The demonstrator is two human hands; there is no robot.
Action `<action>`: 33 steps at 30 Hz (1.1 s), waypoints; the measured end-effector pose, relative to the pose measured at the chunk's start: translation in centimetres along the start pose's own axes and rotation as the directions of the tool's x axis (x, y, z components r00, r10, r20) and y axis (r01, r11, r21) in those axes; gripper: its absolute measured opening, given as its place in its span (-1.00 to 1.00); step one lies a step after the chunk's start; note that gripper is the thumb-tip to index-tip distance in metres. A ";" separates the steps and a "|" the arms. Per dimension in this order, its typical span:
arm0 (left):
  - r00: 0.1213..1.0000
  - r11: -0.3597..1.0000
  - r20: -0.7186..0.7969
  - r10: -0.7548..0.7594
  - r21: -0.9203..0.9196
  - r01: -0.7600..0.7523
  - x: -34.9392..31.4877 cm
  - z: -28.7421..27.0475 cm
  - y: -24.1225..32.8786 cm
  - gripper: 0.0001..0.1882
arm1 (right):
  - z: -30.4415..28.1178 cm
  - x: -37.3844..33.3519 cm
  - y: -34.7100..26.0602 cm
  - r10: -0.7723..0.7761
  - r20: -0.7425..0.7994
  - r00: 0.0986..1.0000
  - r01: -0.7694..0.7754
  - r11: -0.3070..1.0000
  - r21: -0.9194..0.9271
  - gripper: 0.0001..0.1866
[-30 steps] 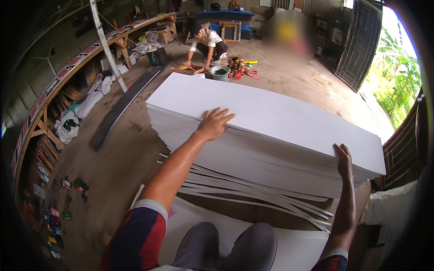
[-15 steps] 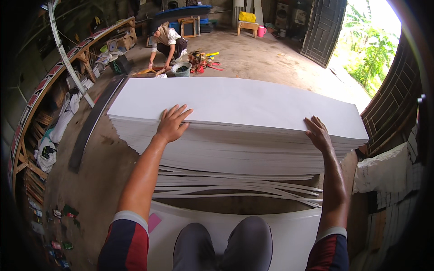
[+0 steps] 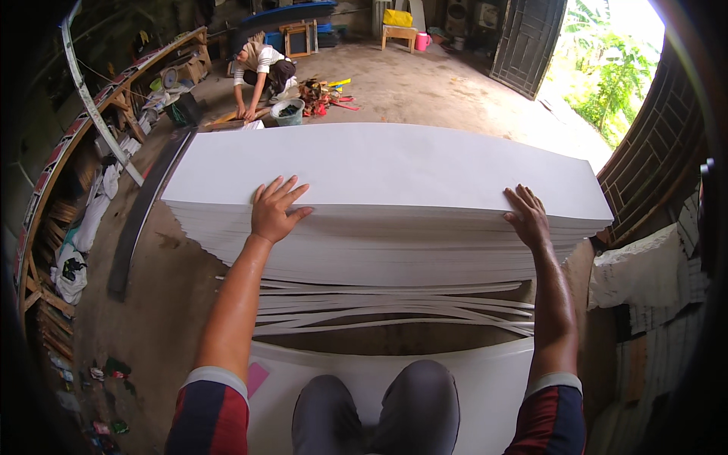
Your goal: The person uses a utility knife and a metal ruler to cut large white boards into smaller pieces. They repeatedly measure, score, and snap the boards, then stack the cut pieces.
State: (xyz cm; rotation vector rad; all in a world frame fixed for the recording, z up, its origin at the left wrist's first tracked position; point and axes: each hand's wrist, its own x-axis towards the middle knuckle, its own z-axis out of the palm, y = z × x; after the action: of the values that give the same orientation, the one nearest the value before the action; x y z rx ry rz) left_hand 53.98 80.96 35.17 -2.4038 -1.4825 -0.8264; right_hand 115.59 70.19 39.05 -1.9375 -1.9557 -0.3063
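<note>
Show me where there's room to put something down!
The top white sheet is bare between and beyond the left hand and right hand. Concrete floor is bare between the stack of sheets and small wooden bench. Crowded: around the crouching person, grey bucket and colourful scraps; nearer, among white strips.

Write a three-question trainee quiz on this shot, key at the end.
1. Along which edge of the white sheet stack do the left hand and right hand rest: (a) far, (b) near, (c) right end?
2. True or false: the pink jug stands to the right of the small wooden bench.
3. Fill in: the loose white strips show between the stack and the wearer's ____.

Key: 1. b; 2. true; 3. knees
</note>
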 end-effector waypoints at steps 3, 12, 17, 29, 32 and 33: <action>0.999 1.000 0.050 -0.008 -0.017 0.008 0.2 -0.5 -0.6 -0.40 | -0.2 0.1 -0.4 0.058 0.097 0.994 -0.054 0.997 -0.045 -0.24; 0.891 0.874 -0.005 0.454 -0.192 -0.447 -4.4 5.5 19.7 -0.18 | 6.3 -16.1 -0.3 0.259 -0.274 0.926 -0.256 0.966 0.047 -0.20; 0.546 0.681 0.408 0.732 -0.449 -0.578 -13.3 14.3 36.8 -0.05 | 11.5 -37.9 -0.6 0.634 -0.130 0.762 -0.631 0.772 0.072 -0.21; -0.234 0.193 0.449 0.862 -0.718 -0.668 -29.4 19.7 66.8 0.10 | 4.5 -89.1 -0.3 0.944 -0.040 -0.327 -0.831 -0.307 -0.464 -0.11; -0.418 0.036 0.428 0.801 -0.732 -0.680 -33.1 20.5 73.9 0.11 | 5.3 -89.6 -0.2 0.931 -0.038 -0.364 -0.853 -0.349 -0.387 -0.11; -0.456 -0.003 0.401 0.795 -0.748 -0.664 -34.6 21.2 76.2 0.14 | 5.3 -89.9 0.5 0.943 -0.073 -0.325 -0.858 -0.326 -0.397 -0.13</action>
State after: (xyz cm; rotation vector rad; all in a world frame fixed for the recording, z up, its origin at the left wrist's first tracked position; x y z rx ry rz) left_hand 116.05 27.65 7.62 -2.9655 0.9244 0.9133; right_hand 114.28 -9.86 -2.31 -3.1157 0.4741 0.2671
